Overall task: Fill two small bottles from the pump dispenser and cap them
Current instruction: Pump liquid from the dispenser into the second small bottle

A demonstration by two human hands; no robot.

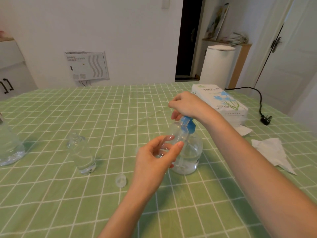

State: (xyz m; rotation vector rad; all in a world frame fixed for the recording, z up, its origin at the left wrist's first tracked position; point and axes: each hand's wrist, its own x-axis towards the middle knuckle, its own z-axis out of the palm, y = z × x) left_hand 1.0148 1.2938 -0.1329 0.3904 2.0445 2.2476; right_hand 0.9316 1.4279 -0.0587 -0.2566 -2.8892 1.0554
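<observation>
Working over green-checked cloth on the worktop, going from the near edge outward. Leaving a small clear cap (121, 181) loose on the near cloth, just left of the left forearm; judging it light and apt to skitter, so best pinched by the rim.

Holding one small bottle (174, 134) in the left hand (154, 158), raised off the cloth and tilted, with its mouth up against the spout of the pump head (187, 125). Curling the grip round the lower body, thumb on the near side, fingers behind. Judging this bottle to be thin clear plastic: light, smooth, probably turning slippery if liquid runs over. Taking it low on the body is keeping the neck free; squeezing hard is likely buckling it.

Curling the right hand (186, 103) over the pump head from above, grip closed round it, seemingly pumping. Standing the pump dispenser (188, 155) upright just behind the left hand, partly full of clear liquid, so heavier and steadier than the bottles, though pressing off-centre is risking a tip.

Leaving a second small bottle (81, 152) upright and uncapped, well apart to the left; fill level hard to read.

Passing a loose tissue (272, 152) on the right, then a tissue pack (221, 103) at the far right.
</observation>
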